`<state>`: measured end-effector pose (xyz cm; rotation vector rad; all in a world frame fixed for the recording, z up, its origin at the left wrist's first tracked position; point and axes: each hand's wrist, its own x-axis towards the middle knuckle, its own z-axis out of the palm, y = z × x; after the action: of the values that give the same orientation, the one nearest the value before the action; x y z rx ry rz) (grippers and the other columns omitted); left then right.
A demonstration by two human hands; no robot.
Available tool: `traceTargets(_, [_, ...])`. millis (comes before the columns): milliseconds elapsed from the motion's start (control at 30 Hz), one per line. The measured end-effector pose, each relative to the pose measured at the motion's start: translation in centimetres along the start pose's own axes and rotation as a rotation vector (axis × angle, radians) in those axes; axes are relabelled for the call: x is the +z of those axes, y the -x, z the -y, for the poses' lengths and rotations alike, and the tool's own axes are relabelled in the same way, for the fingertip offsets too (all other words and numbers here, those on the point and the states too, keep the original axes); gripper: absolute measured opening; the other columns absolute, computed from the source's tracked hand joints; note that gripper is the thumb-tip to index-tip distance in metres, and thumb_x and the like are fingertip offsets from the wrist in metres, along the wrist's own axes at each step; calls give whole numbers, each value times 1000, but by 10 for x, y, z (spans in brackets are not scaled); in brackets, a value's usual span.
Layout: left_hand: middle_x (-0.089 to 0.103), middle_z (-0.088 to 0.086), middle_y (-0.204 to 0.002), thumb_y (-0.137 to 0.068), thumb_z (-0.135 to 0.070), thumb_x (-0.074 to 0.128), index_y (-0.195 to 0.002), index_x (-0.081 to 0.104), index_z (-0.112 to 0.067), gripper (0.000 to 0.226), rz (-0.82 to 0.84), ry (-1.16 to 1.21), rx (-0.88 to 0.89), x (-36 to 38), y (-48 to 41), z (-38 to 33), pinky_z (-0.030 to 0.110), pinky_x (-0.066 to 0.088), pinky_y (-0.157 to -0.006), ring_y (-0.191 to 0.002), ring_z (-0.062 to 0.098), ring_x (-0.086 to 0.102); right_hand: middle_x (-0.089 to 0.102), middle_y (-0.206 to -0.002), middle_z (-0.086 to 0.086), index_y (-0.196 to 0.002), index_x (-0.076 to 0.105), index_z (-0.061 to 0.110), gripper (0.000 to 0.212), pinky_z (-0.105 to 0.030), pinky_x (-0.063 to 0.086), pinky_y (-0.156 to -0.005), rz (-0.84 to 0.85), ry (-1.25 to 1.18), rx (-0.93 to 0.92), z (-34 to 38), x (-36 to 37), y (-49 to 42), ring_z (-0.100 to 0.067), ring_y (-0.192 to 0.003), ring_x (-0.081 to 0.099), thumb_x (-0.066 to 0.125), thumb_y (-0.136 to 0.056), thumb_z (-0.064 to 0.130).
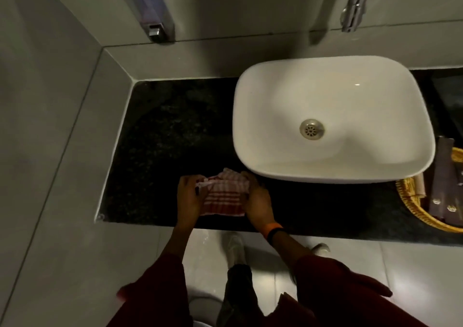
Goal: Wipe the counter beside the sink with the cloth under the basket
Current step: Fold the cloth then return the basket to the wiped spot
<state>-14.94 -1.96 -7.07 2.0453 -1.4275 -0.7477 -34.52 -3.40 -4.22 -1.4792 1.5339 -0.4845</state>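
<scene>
Red sleeves [160, 289] are seen closest. Both hands, left hand [188, 196] and right hand [258, 201], are closed on the striped cloth [224, 197], held over the dark worktop [162, 138] beside the sink [333, 118]. Soft and light, it is probably best gripped by its edges.

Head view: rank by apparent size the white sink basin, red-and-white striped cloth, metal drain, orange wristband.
Largest to smallest, as they look:
1. White ceramic sink basin
2. Red-and-white striped cloth, bunched between both hands, so partly covered
3. Round metal drain
4. Orange wristband; close to the drain in size and partly hidden, so that order is unsure.
</scene>
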Motion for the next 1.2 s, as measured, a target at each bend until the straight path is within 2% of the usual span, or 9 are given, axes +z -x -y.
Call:
traceTargets(233, [57,22,-115,-96,-30,34,-111,61,-7,38,-149,-436,176,-4,-60,22,47,44,-83,-100,40,55,49,-143,-20,-137,48,13,34,-48,51,-98,-121,77,34,36,51,-44,-42,-114,60,45,-104,18])
traceTargets(367, [56,20,-116,-99,-34,30,-112,61,-11,41,-215,-486,184,-10,-102,27,48,41,-85,-103,38,53,70,-113,8,-108,53,49,25,-30,55,-95,-262,-254,62,63,59,-97,-12,-103,69,53,-98,26])
traceTargets(433, [53,18,-120,-102,-33,33,-119,59,-16,35,-191,-488,160,-14,-130,27,49,38,-86,-106,38,49,71,-108,12,-113,52,48,31,-20,55,-91,-279,-422,111,70,58,-130,-2,-100,69,54,-94,24])
traceTargets(567, [49,18,-125,-103,-33,39,-128,54,-22,31,-146,-499,202,-17,-182,28,57,37,-95,-113,41,45,63,-118,-15,-115,50,27,26,-58,51,-99,-279,-683,159,81,61,-180,-34,-109,65,54,-90,18])
traceTargets(733, [49,14,-134,-95,-37,44,-123,56,-27,32,-172,-649,216,-18,-208,20,52,38,-94,-119,40,48,61,-131,-6,-135,44,26,41,-51,50,-106,-295,-786,127,90,65,-192,-24,-117,63,46,-96,16])
traceTargets(833, [48,11,-143,-99,-36,43,-130,50,-27,33,-262,-650,251,8,-164,-31,49,35,-94,-126,36,45,49,-150,4,-144,39,30,41,-46,35,-120,-333,-581,-25,68,18,-133,-16,-138,48,45,-104,22])
traceTargets(900, [53,14,-137,-102,-38,39,-126,52,-22,32,-298,-528,314,45,-103,-78,48,36,-94,-123,36,48,40,-156,7,-141,45,31,40,-43,37,-118,-330,-119,-116,25,-29,-68,-15,-141,42,44,-102,28])
traceTargets(1000, [59,6,-127,-100,-36,40,-116,60,-22,29,-89,-242,429,140,27,-156,42,39,-96,-116,29,54,47,-150,-7,-132,58,26,44,-48,47,-106,-342,430,-67,-82,-117,48,-30,-133,51,48,-90,30])
traceTargets(1200, [59,-2,-124,-98,-37,45,-119,60,-23,30,183,-85,473,170,122,-135,36,46,-97,-115,16,57,54,-139,-7,-124,64,21,41,-40,37,-102,-428,549,-69,-148,-130,108,-30,-126,52,58,-85,30])
